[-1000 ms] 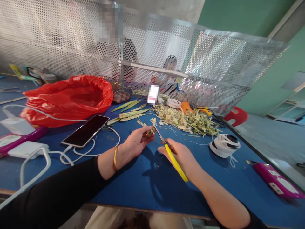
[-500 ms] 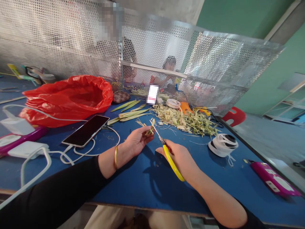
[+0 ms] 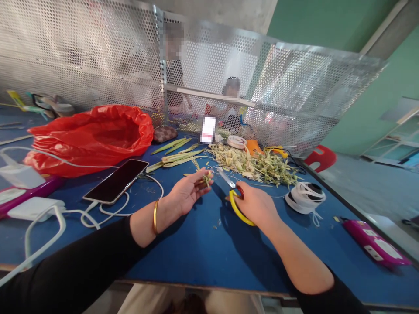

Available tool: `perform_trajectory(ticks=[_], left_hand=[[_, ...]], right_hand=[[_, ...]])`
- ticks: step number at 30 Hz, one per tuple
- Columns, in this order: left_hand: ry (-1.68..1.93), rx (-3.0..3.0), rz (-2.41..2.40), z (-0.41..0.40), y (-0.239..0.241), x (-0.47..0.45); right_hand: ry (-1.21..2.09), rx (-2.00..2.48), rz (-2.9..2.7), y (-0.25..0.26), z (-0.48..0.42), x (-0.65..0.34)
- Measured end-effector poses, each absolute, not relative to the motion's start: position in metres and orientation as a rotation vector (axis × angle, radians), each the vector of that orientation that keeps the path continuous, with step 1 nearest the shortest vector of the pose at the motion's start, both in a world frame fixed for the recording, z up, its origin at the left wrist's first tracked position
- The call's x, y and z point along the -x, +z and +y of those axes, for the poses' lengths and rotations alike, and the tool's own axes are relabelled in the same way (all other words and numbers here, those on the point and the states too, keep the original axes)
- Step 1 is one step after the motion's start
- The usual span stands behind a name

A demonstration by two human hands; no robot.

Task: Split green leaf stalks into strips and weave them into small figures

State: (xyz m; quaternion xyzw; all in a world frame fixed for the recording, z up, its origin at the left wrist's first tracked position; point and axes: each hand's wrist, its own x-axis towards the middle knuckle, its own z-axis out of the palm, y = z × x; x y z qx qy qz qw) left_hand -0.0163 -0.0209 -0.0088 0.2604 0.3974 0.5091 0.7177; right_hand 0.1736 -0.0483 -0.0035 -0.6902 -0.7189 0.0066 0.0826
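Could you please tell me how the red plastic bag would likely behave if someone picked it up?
The red bag would probably slump, given its creased walls and crumpled rim. Its glossy surface may feel slippery. Any contents are hidden, so its weight is uncertain.

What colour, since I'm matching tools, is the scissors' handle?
The scissors' handle is mostly yellow, with some red, seen best in the head view.

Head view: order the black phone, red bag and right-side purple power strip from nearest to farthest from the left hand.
1. Black phone: left of the left hand.
2. Red bag: beyond the phone, farther left.
3. Right-side purple power strip: far to the right.
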Motion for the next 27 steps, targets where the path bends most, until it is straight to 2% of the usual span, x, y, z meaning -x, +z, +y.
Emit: perform_trajectory(ticks=[8, 12, 18, 20, 24, 27], left_hand=[[1.051, -0.716, 0.964, -0.027, -0.010, 0.013], [0.970, -0.954, 0.959, -0.030, -0.010, 0.010], [0.684, -1.419, 0.896, -0.039, -0.007, 0.010], [0.577, -1.501, 0.831, -0.041, -0.006, 0.012], [0.599, -1.492, 0.820, -0.039, -0.004, 0.015], [0.788, -1.171, 0.883, -0.031, -0.002, 0.017]], right_hand=[[-0.068, 1.971, -2.397, -0.008, -0.056, -0.174], [-0.176, 1.946, -2.295, -0.001, -0.058, -0.178], [-0.228, 1.037, -2.209, 0.009, -0.056, -0.179], [-0.237, 0.908, -2.301, 0.012, -0.056, -0.178], [-0.172, 0.911, -2.448, 0.013, -0.056, -0.176], [-0.121, 1.087, -2.281, 0.009, -0.055, -0.178]])
